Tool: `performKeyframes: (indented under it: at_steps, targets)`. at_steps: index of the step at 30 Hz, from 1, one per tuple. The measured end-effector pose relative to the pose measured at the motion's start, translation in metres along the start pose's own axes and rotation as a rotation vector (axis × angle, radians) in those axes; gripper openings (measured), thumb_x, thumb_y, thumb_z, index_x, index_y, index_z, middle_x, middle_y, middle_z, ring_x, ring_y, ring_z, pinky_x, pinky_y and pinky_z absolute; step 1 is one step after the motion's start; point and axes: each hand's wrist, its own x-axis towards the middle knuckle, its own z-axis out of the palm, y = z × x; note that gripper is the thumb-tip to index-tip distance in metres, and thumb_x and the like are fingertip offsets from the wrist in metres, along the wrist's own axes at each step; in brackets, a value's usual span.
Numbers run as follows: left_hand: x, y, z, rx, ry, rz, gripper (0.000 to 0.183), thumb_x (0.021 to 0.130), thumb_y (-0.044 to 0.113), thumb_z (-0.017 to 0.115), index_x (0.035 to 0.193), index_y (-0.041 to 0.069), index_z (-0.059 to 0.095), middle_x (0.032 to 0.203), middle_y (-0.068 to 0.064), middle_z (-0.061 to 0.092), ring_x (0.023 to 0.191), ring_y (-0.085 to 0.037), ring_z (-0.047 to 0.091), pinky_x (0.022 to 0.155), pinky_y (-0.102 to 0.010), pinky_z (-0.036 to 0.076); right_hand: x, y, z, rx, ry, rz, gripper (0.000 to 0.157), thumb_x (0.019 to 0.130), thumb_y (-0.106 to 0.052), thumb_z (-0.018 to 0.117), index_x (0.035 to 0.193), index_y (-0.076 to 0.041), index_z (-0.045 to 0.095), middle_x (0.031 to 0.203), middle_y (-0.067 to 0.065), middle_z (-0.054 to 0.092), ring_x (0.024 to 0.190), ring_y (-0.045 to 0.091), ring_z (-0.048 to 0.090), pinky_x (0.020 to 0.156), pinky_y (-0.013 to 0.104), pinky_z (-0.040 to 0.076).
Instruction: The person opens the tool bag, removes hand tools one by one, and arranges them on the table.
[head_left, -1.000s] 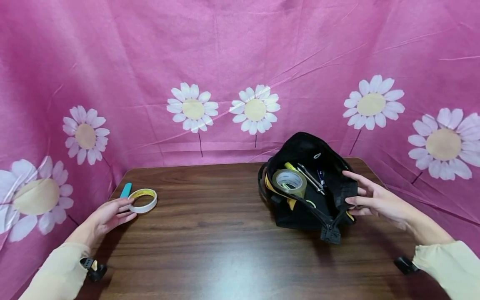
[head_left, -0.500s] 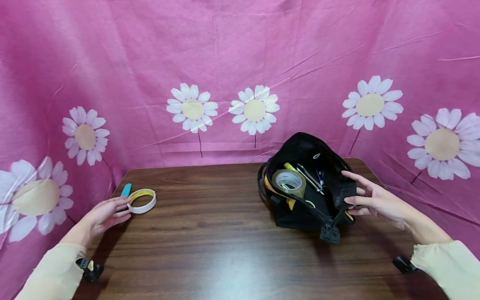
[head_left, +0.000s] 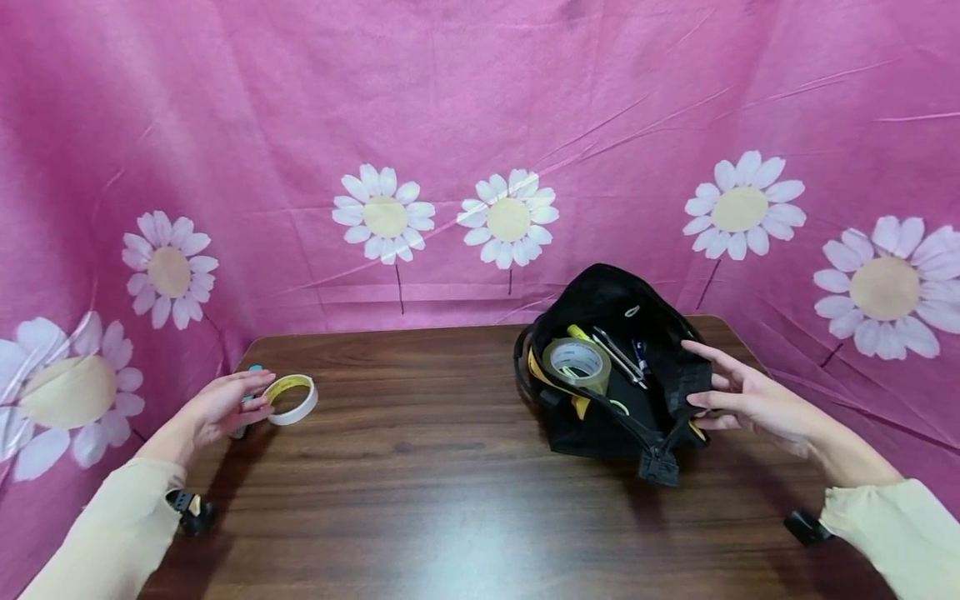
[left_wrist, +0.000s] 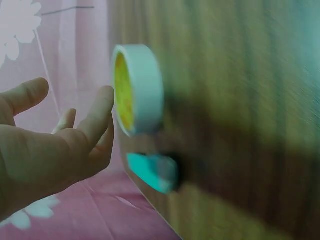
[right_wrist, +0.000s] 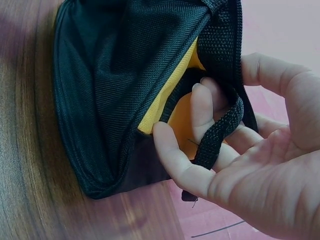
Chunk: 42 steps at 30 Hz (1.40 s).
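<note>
My left hand reaches over the left side of the table, its fingers loosely extended with nothing between them. The fingertips come right up to a white roll of tape with a yellow inner core. Beside the roll lies a small teal item with a greyish end; in the head view the hand covers most of it. At the right, my right hand grips the side of a black zip bag. In the right wrist view its fingers curl at the bag's strap loop, thumb against the rim.
The bag stands unzipped; inside are a wide roll of packing tape, a yellow marker, a silver pen and a blue pen. A pink flowered cloth hangs behind the wooden table.
My left hand drew back a little left, then came forward again over the teal item, now mostly hidden. The white tape roll has shifted slightly right. My right hand and the bag stay put.
</note>
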Motion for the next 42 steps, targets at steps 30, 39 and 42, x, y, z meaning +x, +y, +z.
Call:
performKeyframes:
  at_steps: [30, 39, 42]
  targets:
    - [0.044, 0.147, 0.297, 0.425, -0.362, 0.219, 0.041, 0.102, 0.015, 0.062, 0.138, 0.000, 0.049, 0.140, -0.015, 0.054, 0.126, -0.033, 0.053, 0.100, -0.042, 0.053, 0.007, -0.026, 0.006, -0.156, 0.172, -0.003, 0.081, 0.100, 0.004, 0.058, 0.159, -0.005, 0.003, 0.108, 0.010, 0.071, 0.095, 0.019, 0.072, 0.083, 0.041, 0.061]
    - [0.037, 0.168, 0.378, 0.383, -0.501, 0.273, 0.036, 0.102, 0.015, 0.063, 0.133, 0.001, 0.053, 0.130, -0.015, 0.058, 0.108, -0.024, 0.057, 0.098, -0.042, 0.054, -0.002, -0.030, 0.011, -0.424, 0.312, 0.084, 0.085, 0.098, -0.014, 0.069, 0.160, -0.004, 0.012, 0.104, 0.009, 0.068, 0.094, 0.008, 0.063, 0.080, 0.021, 0.047]
    - [0.033, 0.174, 0.402, 0.366, -0.548, 0.289, 0.036, 0.102, 0.014, 0.063, 0.134, 0.000, 0.054, 0.133, -0.014, 0.059, 0.109, -0.023, 0.058, 0.099, -0.042, 0.053, -0.005, -0.028, 0.012, -0.446, 0.328, 0.052, 0.084, 0.097, -0.012, 0.069, 0.159, -0.001, 0.015, 0.108, 0.010, 0.067, 0.096, 0.006, 0.062, 0.081, 0.021, 0.049]
